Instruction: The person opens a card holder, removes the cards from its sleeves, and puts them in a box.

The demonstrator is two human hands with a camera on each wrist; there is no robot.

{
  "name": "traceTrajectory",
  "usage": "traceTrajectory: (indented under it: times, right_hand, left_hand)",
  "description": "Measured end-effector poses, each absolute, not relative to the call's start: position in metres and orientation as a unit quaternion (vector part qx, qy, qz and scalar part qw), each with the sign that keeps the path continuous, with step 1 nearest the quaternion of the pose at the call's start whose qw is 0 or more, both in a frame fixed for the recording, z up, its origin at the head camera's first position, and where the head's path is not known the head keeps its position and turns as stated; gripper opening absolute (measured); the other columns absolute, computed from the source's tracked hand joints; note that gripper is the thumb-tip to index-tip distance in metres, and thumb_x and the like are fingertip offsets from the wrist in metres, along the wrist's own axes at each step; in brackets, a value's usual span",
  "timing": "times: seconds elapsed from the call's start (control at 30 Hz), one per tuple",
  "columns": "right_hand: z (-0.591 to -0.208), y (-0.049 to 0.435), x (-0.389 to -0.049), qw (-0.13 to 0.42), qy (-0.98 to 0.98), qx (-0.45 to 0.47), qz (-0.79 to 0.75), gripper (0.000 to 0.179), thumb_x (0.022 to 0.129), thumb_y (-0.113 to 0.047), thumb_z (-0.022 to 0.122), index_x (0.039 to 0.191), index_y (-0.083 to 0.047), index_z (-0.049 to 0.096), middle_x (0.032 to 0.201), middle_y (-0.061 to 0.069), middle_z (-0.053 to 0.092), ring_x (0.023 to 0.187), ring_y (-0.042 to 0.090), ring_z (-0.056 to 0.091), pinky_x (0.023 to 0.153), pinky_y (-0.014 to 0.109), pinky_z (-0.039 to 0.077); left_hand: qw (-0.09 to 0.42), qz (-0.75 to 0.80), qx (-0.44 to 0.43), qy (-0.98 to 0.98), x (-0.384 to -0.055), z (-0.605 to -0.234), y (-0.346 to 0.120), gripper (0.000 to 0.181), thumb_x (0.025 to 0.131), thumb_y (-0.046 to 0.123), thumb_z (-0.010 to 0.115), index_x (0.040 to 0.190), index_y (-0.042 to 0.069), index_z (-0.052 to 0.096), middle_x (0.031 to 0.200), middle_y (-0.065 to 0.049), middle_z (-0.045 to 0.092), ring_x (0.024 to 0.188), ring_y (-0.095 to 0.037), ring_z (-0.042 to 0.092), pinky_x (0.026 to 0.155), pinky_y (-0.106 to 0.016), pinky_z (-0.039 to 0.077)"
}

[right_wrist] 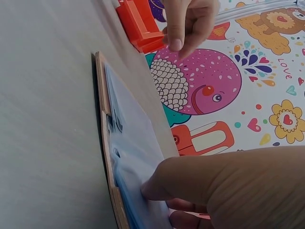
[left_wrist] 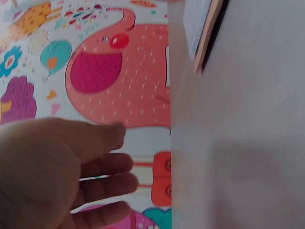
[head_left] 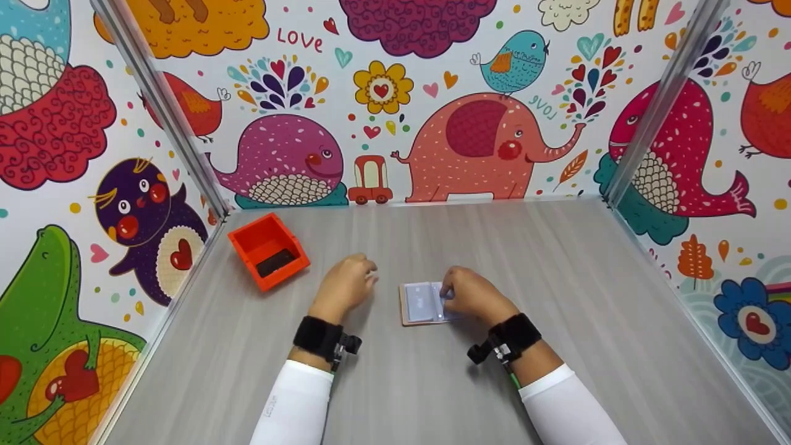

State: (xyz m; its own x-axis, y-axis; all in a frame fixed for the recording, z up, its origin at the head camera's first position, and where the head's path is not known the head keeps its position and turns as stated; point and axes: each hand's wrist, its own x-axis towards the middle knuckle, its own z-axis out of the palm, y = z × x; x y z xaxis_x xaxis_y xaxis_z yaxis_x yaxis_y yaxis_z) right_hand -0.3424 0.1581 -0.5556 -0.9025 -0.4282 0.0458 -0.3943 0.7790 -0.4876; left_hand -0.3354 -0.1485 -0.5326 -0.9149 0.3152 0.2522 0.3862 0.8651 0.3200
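A small card holder [head_left: 422, 304] with a tan cover and clear plastic sleeves lies spread flat on the table. My right hand [head_left: 479, 296] is at its right half; in the right wrist view the thumb [right_wrist: 159, 183] lies on the clear sleeves [right_wrist: 138, 162] with the fingers curled beyond, seemingly pinching them. What the fingertips grip is partly hidden. My left hand [head_left: 347, 284] hovers left of the card holder, holding nothing, its fingers loosely bent. In the left wrist view its fingers [left_wrist: 112, 186] are apart from the holder's edge [left_wrist: 209, 36].
An orange open box [head_left: 267, 250] stands at the back left, with a dark flat piece [head_left: 275, 263] inside. Printed walls with metal corner posts [head_left: 167, 117] bound the grey table [head_left: 383, 383] at the back and sides.
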Motion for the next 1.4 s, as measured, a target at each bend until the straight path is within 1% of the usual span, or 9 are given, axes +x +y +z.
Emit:
traceTrajectory:
  times: [0.1,0.2,0.43,0.63,0.73,0.87,0.93,1.17,1.4]
  right_hand:
    - [-0.556,0.158,-0.342,0.028,0.943,-0.221,-0.246,0.014,0.081,0.000,0.084,0.095,-0.003,0.086,0.102,0.006,0.073,0.089,0.017,0.060,0.086,0.042,0.059]
    - [-0.557,0.158,-0.342,0.031,0.945,-0.216,-0.245,0.015,0.081,0.001,0.084,0.096,-0.003,0.086,0.103,0.007,0.074,0.090,0.017,0.061,0.087,0.042,0.060]
    - [-0.556,0.158,-0.341,0.038,0.946,-0.204,-0.250,0.018,0.083,0.001,0.085,0.102,-0.002,0.085,0.105,0.007,0.075,0.092,0.019,0.065,0.091,0.046,0.063]
    - [-0.556,0.159,-0.342,0.039,0.944,-0.206,-0.254,0.018,0.084,0.000,0.086,0.102,-0.002,0.084,0.103,0.007,0.075,0.092,0.020,0.066,0.090,0.046,0.063]
    - [-0.556,0.159,-0.342,0.033,0.944,-0.213,-0.248,0.019,0.082,0.000,0.085,0.101,-0.002,0.084,0.103,0.007,0.075,0.093,0.020,0.067,0.091,0.046,0.063]
    - [-0.557,0.160,-0.343,0.028,0.943,-0.222,-0.247,0.020,0.080,0.001,0.084,0.100,-0.002,0.084,0.102,0.007,0.075,0.094,0.020,0.068,0.091,0.046,0.063]
    - [-0.557,0.160,-0.343,0.026,0.941,-0.226,-0.251,0.019,0.080,0.001,0.083,0.099,-0.002,0.085,0.102,0.007,0.076,0.093,0.020,0.068,0.090,0.046,0.063]
    - [-0.558,0.162,-0.342,0.019,0.936,-0.234,-0.262,0.018,0.079,0.001,0.081,0.097,-0.001,0.084,0.100,0.008,0.075,0.091,0.021,0.067,0.089,0.047,0.063]
    - [-0.558,0.162,-0.342,0.023,0.937,-0.225,-0.268,0.019,0.081,0.001,0.083,0.099,-0.003,0.081,0.100,0.006,0.075,0.092,0.020,0.067,0.088,0.044,0.062]
  left_hand:
    - [0.062,-0.183,-0.199,-0.961,-0.331,-0.536,-0.134,0.020,0.103,0.013,0.081,0.120,0.001,0.084,0.114,-0.015,0.078,0.113,-0.036,0.077,0.104,-0.052,0.063]
    - [0.040,-0.182,-0.207,-0.961,-0.328,-0.539,-0.121,0.024,0.104,0.015,0.082,0.124,0.002,0.084,0.119,-0.014,0.075,0.116,-0.034,0.076,0.106,-0.050,0.063]
    - [0.027,-0.165,-0.253,-0.953,-0.323,-0.547,-0.100,0.029,0.106,0.020,0.081,0.129,0.003,0.083,0.125,-0.012,0.071,0.118,-0.029,0.074,0.107,-0.045,0.062]
    - [-0.001,-0.161,-0.262,-0.952,-0.318,-0.552,-0.093,0.037,0.103,0.022,0.083,0.136,0.007,0.079,0.139,-0.014,0.069,0.129,-0.032,0.070,0.113,-0.047,0.059]
    - [-0.007,-0.161,-0.269,-0.950,-0.316,-0.554,-0.093,0.035,0.102,0.021,0.084,0.134,0.007,0.079,0.141,-0.014,0.069,0.128,-0.032,0.070,0.112,-0.047,0.059]
    - [-0.001,-0.156,-0.282,-0.947,-0.316,-0.557,-0.092,0.028,0.102,0.020,0.083,0.127,0.008,0.081,0.133,-0.010,0.071,0.117,-0.027,0.072,0.105,-0.044,0.061]
    - [0.001,-0.154,-0.285,-0.946,-0.316,-0.557,-0.091,0.026,0.102,0.018,0.083,0.126,0.007,0.081,0.131,-0.009,0.072,0.115,-0.026,0.072,0.103,-0.043,0.061]
    - [-0.002,-0.151,-0.278,-0.949,-0.313,-0.556,-0.091,0.027,0.104,0.015,0.080,0.130,0.006,0.081,0.138,-0.010,0.072,0.126,-0.028,0.073,0.109,-0.044,0.061]
    - [0.006,-0.153,-0.284,-0.946,-0.313,-0.556,-0.089,0.023,0.103,0.012,0.081,0.126,0.008,0.083,0.131,-0.007,0.075,0.121,-0.026,0.074,0.104,-0.042,0.063]
